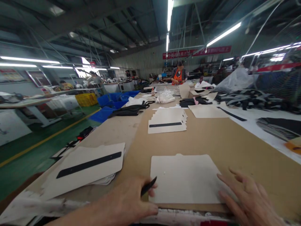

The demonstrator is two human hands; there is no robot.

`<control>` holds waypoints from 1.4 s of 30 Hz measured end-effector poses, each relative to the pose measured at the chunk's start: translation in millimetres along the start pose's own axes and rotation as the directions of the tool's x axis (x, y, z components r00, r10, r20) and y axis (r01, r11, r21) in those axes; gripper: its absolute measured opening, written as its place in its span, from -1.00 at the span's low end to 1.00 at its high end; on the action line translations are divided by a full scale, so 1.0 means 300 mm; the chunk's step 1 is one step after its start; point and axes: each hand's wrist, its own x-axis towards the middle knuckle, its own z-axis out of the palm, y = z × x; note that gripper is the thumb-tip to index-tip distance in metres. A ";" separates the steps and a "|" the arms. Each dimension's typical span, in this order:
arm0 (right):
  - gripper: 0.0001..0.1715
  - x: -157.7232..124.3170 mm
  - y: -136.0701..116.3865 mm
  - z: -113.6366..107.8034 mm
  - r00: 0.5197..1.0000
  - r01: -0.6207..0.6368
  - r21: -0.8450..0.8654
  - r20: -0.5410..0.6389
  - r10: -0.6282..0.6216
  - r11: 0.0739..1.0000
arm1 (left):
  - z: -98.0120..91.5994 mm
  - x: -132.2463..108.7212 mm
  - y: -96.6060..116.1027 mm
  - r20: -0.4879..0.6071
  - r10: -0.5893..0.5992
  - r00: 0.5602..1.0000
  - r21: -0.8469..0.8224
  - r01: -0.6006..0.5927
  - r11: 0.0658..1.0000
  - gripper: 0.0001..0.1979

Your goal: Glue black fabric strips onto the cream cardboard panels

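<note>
In front of me lies a white flat panel (183, 180) with rounded corners and a small tab on its far edge. My left hand (131, 197) is at its near left corner, closed around a slim black pointed tool (148, 186) whose exact kind I cannot make out. My right hand (249, 196) rests at the panel's right edge, fingers spread. To the left is a stack of similar white panels (103, 152), the top one bearing a black strip (89, 164). Farther forward, more panels (166, 117) lie fanned out, the front one also with a black strip (165, 124).
Brown board (207, 138) covers the table. Black straps (130, 110), a clear plastic bag (166, 95) and a small bottle (152, 91) lie farther off. Blue bins (105, 113) stand left of the table. A person in an orange apron (178, 77) works at the far end.
</note>
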 end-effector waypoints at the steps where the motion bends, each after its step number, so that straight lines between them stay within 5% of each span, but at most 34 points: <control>1: -0.68 0.016 -0.035 -0.008 1.000 0.021 0.034 -0.020 -0.020 0.999 | 0.002 0.024 0.017 0.076 -0.043 0.996 -0.195 0.057 0.979 -0.55; 3: -0.77 0.056 -0.124 -0.021 0.998 0.062 0.138 -0.023 -0.060 0.988 | 0.021 0.077 0.046 0.268 -0.014 0.963 -0.542 0.163 0.824 -0.47; 6: -0.82 0.115 -0.260 -0.025 0.995 0.098 0.310 -0.040 -0.090 0.946 | 0.070 0.139 0.076 0.388 0.152 0.909 -0.769 0.228 0.598 -0.42; 10: -0.61 0.157 -0.360 0.007 0.993 0.108 0.481 -0.004 -0.121 0.870 | 0.113 0.165 0.108 0.398 0.294 0.869 -0.825 0.199 0.530 -0.54; 16: -0.53 0.151 -0.374 0.063 0.993 0.019 0.582 0.086 -0.085 0.813 | 0.138 0.170 0.128 0.357 0.350 0.866 -0.852 0.149 0.501 -0.61; 20: -0.63 0.144 -0.361 0.068 0.993 -0.081 0.620 0.117 0.010 0.780 | 0.158 0.187 0.121 0.380 0.306 0.873 -0.808 0.153 0.568 -0.64; 24: -0.94 0.143 -0.361 0.058 0.962 -0.268 0.667 0.148 0.228 0.695 | 0.175 0.200 0.133 0.390 0.232 0.891 -0.762 0.171 0.624 -0.66; 28: -0.78 0.136 -0.357 0.035 0.955 -0.297 0.691 0.212 0.209 0.659 | 0.178 0.199 0.133 0.343 0.227 0.911 -0.781 0.142 0.608 -0.69; 31: -0.77 0.103 -0.284 0.009 0.937 -0.347 0.592 0.245 0.248 0.728 | 0.147 0.168 0.096 0.314 0.202 0.928 -0.649 0.055 0.759 -0.74; 35: -0.74 0.030 -0.108 -0.028 0.890 -0.456 0.427 0.230 0.395 0.780 | 0.071 0.087 0.008 0.249 0.001 0.968 -0.317 0.080 0.945 -0.76; 38: -0.64 0.004 -0.020 -0.052 0.890 -0.451 0.311 0.232 0.393 0.837 | 0.039 0.047 -0.052 0.156 -0.047 0.987 -0.108 0.065 0.992 -0.73; 42: -0.71 0.051 0.004 -0.054 0.911 -0.381 0.244 0.263 0.317 0.892 | 0.048 0.065 -0.074 0.100 -0.103 0.990 -0.052 0.109 0.993 -0.63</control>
